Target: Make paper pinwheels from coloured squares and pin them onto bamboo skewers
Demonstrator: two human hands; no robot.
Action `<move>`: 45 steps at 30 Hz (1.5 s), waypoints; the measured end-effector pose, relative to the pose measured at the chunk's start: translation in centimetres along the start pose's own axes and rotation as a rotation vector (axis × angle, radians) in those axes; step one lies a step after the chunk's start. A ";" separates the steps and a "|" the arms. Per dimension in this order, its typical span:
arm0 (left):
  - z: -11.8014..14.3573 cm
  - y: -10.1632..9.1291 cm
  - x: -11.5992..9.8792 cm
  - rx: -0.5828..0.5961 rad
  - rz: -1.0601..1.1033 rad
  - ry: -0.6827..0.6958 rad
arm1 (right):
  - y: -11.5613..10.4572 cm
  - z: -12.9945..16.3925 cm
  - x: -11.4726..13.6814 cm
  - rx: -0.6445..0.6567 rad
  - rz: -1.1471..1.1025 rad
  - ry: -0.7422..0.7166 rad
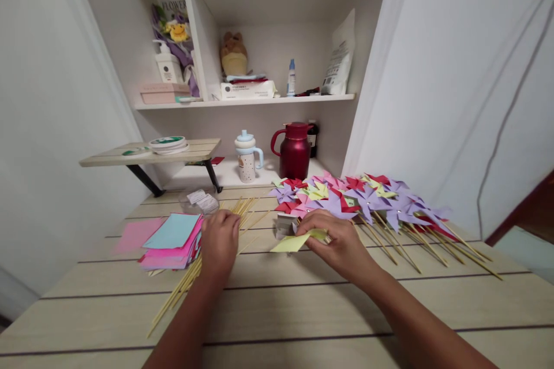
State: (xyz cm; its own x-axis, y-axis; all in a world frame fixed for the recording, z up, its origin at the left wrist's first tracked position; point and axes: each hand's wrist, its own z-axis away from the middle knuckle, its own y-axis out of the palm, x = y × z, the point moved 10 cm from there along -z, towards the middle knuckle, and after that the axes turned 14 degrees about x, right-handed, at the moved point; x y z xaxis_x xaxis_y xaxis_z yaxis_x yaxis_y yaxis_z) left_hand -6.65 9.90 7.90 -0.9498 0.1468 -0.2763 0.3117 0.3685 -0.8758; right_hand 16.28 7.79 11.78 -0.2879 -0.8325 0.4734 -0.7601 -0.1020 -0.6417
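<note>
My right hand (335, 237) pinches a light yellow piece of paper (294, 243), which looks partly folded, just above the table. Behind it stands a small grey box (284, 225), partly covered by the hand. My left hand (220, 237) rests with curled fingers over a loose bundle of thin wooden sticks (184, 285); its fingertips are hidden, so what they grip cannot be made out. Left of that hand lies a stack of coloured paper squares (173, 233), pale blue on top. Many finished paper pinwheels on sticks (367, 199) are heaped at the right.
A clear plastic container (199, 202) sits behind the paper stack. Farther back are a small raised shelf (199, 150) holding rolls of tape (168, 144), a pale blue-and-white cup (247, 158) and a red thermos jug (295, 153). A white shelf unit (255, 102) rises behind the table.
</note>
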 end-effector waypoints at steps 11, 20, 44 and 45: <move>-5.8 5.7 -4.2 0.356 0.129 0.084 | 0.2 0.0 1.1 0.012 0.037 -0.091; -6.6 7.6 -1.1 0.257 0.624 -0.133 | -0.6 -0.1 1.4 -0.012 0.081 -0.095; -6.4 6.0 3.0 0.066 1.050 -0.329 | -1.9 -0.1 -0.1 -0.076 -0.044 -0.018; -6.2 5.5 3.4 0.031 1.085 -0.370 | -2.1 -0.1 -0.2 -0.088 -0.062 -0.020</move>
State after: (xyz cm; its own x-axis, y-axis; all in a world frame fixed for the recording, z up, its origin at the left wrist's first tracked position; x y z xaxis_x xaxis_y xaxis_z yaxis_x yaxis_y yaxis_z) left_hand -8.01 18.14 4.55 -0.1322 0.0927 -0.9869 0.9754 0.1893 -0.1129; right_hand 17.89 8.21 13.09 -0.2276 -0.8366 0.4982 -0.8246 -0.1065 -0.5556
